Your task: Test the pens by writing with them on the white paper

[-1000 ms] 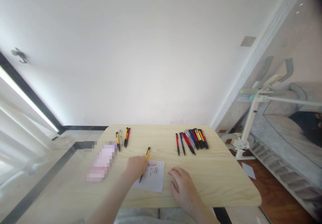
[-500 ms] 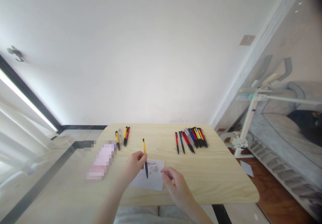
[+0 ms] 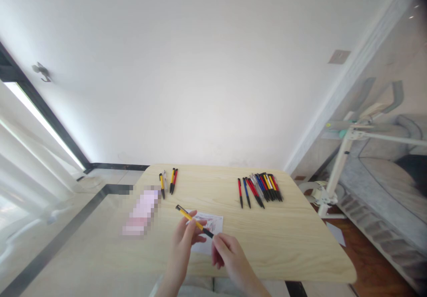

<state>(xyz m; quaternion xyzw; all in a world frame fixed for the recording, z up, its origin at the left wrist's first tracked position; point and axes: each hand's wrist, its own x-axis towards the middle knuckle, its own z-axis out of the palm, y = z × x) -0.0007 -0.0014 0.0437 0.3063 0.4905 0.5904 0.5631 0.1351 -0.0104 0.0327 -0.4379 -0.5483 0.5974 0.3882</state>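
Observation:
My left hand (image 3: 184, 240) pinches the middle of a yellow and black pen (image 3: 193, 220) that is lifted off the table and lies slanted, its clip end up to the left. My right hand (image 3: 224, 252) pinches the pen's black tip end at the lower right. Under both hands a white slip of paper (image 3: 213, 222) with red and dark scribbles lies on the light wooden table (image 3: 283, 239).
A row of several red, blue, yellow and black pens (image 3: 260, 186) lies at the table's far right. A few pens (image 3: 168, 182) lie at the far left, beside a blurred pink object (image 3: 140, 212). A white stand (image 3: 333, 172) and grey seat are right of the table.
My left hand lifted the yellow pen off the paper and turned it from upright to slanted. My right hand left the table and took hold of the pen's tip end.

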